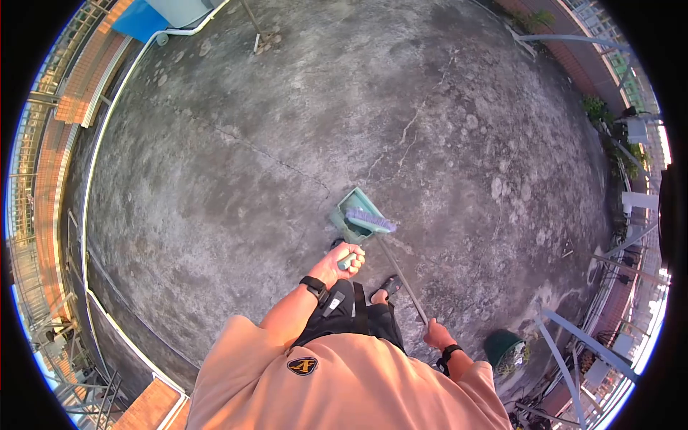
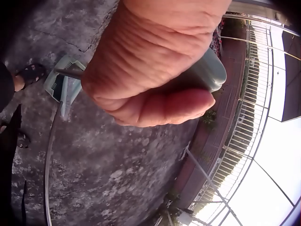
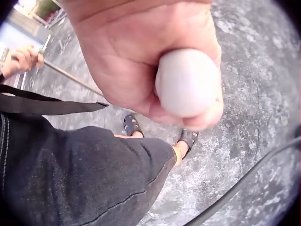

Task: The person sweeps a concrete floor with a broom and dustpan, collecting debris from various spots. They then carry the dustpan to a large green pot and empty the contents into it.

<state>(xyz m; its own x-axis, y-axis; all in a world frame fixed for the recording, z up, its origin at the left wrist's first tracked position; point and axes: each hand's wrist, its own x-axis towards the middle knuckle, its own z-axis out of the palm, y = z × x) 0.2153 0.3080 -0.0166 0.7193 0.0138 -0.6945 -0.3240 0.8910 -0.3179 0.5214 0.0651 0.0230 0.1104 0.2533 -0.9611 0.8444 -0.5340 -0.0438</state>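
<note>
Grips a pale green plastic dustpan [image 1: 364,201] by its handle in the left hand [image 1: 335,261], a slim grey broom pole [image 1: 403,279] in the right hand [image 1: 438,334]; holds purple bristles [image 1: 371,219] over the dustpan, at the left hand's twelve o'clock.

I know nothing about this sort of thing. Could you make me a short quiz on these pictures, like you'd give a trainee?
1. Which hand grips the broom's stick?
2. True or false: the person wears a dark band on each wrist.
3. Where is the broom's head?
A) Beside the flowerpot
B) At the dustpan
C) Against the wall

Key:
1. The right hand; the left hand holds the dustpan's handle.
2. True.
3. B.
</note>
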